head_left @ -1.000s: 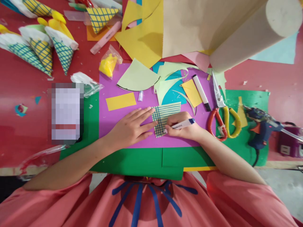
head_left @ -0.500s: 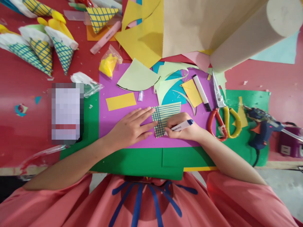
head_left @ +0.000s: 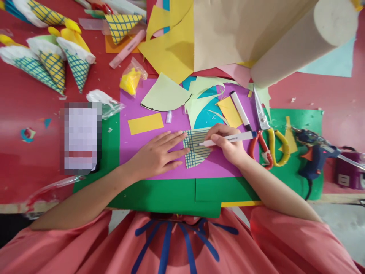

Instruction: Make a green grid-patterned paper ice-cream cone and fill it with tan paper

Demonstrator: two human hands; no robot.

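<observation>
Pale green fan-shaped paper piece with dark blue lines, center of frame, flat on large purple sheet. Left hand open, palm down, fingers spread, fingertips at the piece's left edge. Right hand grips white marker with dark blue end, nib at the lined area; can't tell if it touches. Crossed grid on left part, mostly one-way lines on right part. To do the line work well: light steady pressure, each crossing stroke in one pull, gaps matched to the grid's, left fingertips firm at the edge so the piece doesn't creep. Keep right hand off fresh ink, could smear. Scissors with red and yellow handles right of center, near right hand; keep the marker's blue end and wrist clear of them.
</observation>
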